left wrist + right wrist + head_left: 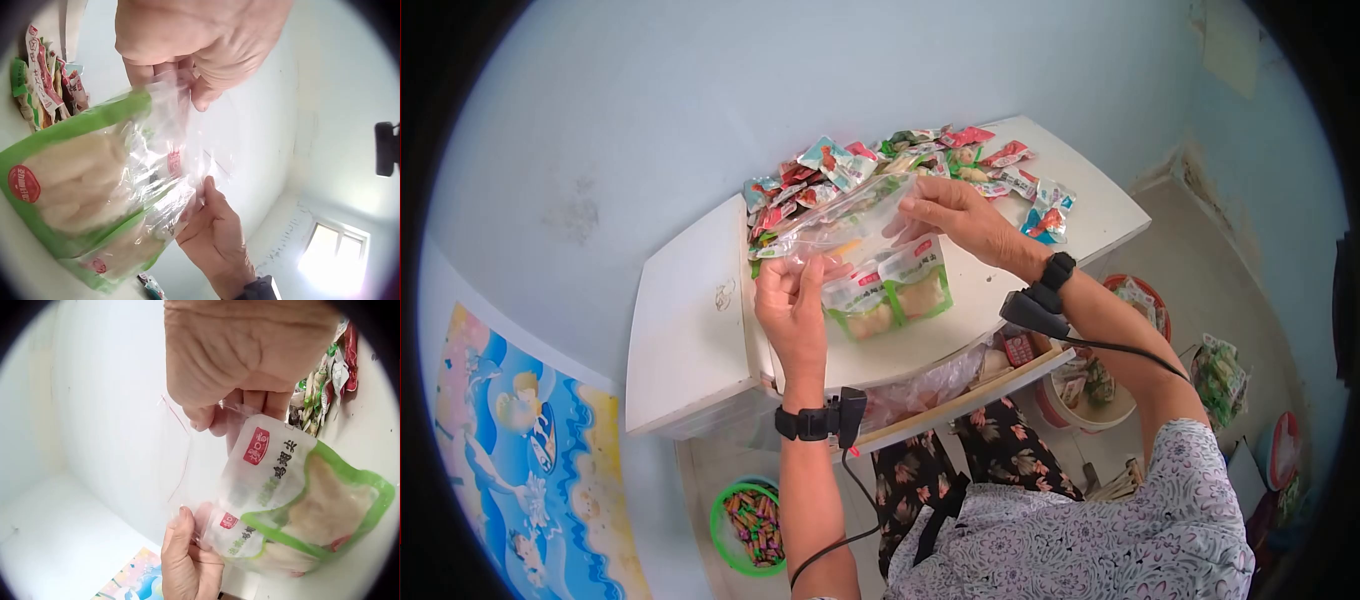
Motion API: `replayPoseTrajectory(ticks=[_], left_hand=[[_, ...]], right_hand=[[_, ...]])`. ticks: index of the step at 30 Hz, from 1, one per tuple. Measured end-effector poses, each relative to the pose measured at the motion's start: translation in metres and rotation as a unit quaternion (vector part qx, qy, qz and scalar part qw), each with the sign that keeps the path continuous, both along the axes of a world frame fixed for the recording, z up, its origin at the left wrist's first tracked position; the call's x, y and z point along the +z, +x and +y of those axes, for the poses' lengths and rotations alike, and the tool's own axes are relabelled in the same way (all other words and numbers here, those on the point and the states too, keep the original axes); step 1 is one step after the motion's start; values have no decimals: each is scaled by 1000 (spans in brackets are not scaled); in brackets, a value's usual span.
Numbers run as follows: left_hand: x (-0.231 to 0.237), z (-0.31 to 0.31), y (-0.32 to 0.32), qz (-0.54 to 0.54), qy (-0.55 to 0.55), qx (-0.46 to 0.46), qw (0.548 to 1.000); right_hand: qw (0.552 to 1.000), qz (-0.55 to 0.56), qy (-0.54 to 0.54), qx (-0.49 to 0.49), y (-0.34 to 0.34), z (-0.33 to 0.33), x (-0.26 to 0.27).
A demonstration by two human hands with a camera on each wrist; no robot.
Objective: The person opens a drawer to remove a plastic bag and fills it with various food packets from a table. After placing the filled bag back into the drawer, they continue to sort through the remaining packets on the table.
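Note:
A clear plastic bag hangs above the white table, mouth upward. Inside sit two green-and-white snack packets with pale food showing through their windows. My left hand pinches one side of the bag near its mouth, thumb against fingers. On the other side, my right hand pinches the upper edge likewise. In the right wrist view, a thin red line runs along the bag's mouth between the hands. The left wrist view shows the packets' pale contents from the back.
Small snack packets lie heaped along the table's back edge. Below the tabletop, a pulled-out drawer holds plastic bags. A green basket of wrapped pieces stands on the floor at left; basins with packets stand at right.

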State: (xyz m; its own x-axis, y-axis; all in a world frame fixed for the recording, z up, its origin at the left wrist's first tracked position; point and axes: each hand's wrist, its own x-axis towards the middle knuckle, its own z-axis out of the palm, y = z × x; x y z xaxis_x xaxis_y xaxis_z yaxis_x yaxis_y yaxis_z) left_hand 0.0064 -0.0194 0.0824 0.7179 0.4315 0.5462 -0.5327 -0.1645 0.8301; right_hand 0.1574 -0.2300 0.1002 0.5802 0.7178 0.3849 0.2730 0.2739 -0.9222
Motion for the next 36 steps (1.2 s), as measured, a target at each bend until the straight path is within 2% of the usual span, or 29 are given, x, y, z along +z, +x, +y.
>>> replayPoseTrajectory(ticks=[2, 8, 11, 13, 16, 19, 22, 25, 28, 29, 31, 34, 36], left_hand=[[0, -3, 0, 9, -4, 29, 1000], [4, -10, -1, 33, -20, 106, 994], [7, -11, -4, 38, -19, 128, 991], [7, -11, -3, 35, -15, 141, 989], [-4, 2, -1, 86, 39, 150, 984], [-13, 15, 3, 107, 91, 115, 983], [-20, 33, 5, 154, 87, 50, 983], [-19, 38, 2, 233, 51, 24, 971], [-12, 30, -3, 244, 122, 94, 957], [-8, 25, -4, 178, 183, 151, 955], [2, 15, -5, 41, 298, 259, 918], [27, 1, -12, -12, 327, 118, 938], [29, -7, -15, 74, 356, 45, 930]], right_hand=[[1000, 4, 8, -26, -2, 4, -2], [992, 13, -75, -101, 4, 9, -6], [991, 53, -63, -101, -1, 10, -8], [990, 19, -59, -130, 2, 13, -17], [984, -14, -66, -163, 5, 16, -28], [982, 7, -115, -148, 4, 10, -22], [979, 42, -149, -135, -2, 3, -15], [981, 54, -151, -112, -1, 3, -19], [977, 41, -178, -107, 4, 7, -22], [974, 34, -193, -109, 6, 8, -24], [972, 27, -211, -95, 9, 8, -24], [969, 17, -237, -63, 10, 6, -16], [968, 11, -248, -38, 10, 5, -15]])
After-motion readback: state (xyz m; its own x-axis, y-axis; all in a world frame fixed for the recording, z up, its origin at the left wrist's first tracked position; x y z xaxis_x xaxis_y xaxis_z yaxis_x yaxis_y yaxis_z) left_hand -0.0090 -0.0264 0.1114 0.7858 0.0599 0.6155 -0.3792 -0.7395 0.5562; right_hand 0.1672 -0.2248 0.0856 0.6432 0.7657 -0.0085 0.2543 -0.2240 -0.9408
